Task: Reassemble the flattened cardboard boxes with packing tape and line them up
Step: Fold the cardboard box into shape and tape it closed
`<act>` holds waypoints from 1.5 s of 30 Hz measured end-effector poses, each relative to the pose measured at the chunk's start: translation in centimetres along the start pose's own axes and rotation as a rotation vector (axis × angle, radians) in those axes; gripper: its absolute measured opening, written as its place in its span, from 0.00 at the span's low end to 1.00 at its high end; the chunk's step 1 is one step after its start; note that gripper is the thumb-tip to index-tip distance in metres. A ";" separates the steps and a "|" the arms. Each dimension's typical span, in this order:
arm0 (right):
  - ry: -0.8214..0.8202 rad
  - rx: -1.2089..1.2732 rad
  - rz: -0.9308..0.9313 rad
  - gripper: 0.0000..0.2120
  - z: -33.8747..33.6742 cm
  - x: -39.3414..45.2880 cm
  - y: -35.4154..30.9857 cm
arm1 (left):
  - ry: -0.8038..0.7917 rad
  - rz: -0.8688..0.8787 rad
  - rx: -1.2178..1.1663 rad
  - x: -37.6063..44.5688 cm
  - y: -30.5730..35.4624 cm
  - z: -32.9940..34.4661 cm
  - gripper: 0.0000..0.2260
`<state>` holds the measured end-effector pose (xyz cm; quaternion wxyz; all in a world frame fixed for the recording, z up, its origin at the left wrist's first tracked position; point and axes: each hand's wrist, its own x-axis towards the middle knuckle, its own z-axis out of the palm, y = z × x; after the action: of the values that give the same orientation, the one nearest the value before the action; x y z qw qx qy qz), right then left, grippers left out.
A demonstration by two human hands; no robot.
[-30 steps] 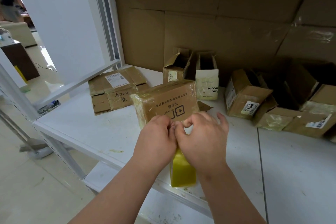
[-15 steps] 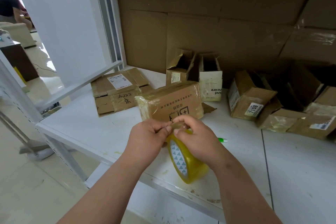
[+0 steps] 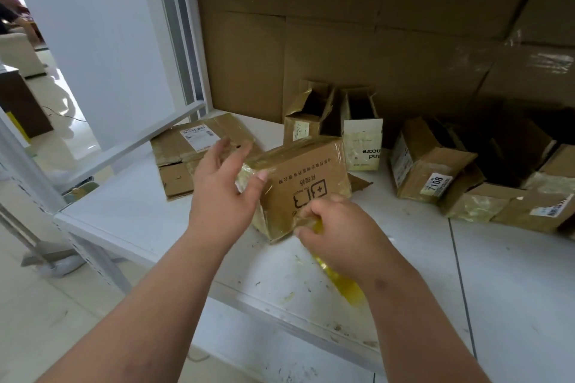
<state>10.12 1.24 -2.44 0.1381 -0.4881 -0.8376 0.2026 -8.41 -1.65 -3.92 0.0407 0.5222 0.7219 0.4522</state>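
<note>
A brown cardboard box (image 3: 306,179) wrapped in yellowish tape stands on the white shelf (image 3: 124,214) in front of me. My left hand (image 3: 225,183) is spread at the box's left end, fingers straight, thumb touching the taped corner. My right hand (image 3: 339,227) grips the yellow packing tape roll (image 3: 340,281) at the box's lower right front edge; most of the roll is hidden under my wrist. A flattened box (image 3: 189,152) with a white label lies to the left behind my left hand.
Two upright open boxes (image 3: 362,134) stand at the back. Several assembled and half-open boxes (image 3: 432,165) crowd the right side. Large cardboard sheets (image 3: 373,50) line the back wall. The shelf's front edge runs below my arms, with floor to the left.
My hands have parted. The left hand let go of the tape end and rose to the box's left end. The right hand carried the roll to the box's front edge.
</note>
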 end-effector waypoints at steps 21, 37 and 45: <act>0.444 0.255 0.058 0.11 2.6 1.7 -0.7 | -0.160 0.268 -0.005 -0.1 -2.9 0.7 0.23; 0.244 -0.044 -0.018 0.36 2.6 3.1 3.8 | -0.273 0.426 0.085 0.1 -3.9 0.2 0.20; 0.267 -0.090 0.009 0.33 2.4 2.9 3.3 | -0.278 0.464 0.104 0.0 -3.8 0.1 0.21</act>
<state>10.15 4.72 -6.04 0.2254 -0.5203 -0.8177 0.0989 -11.11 -1.74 -6.59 0.0080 0.7322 0.5926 0.3357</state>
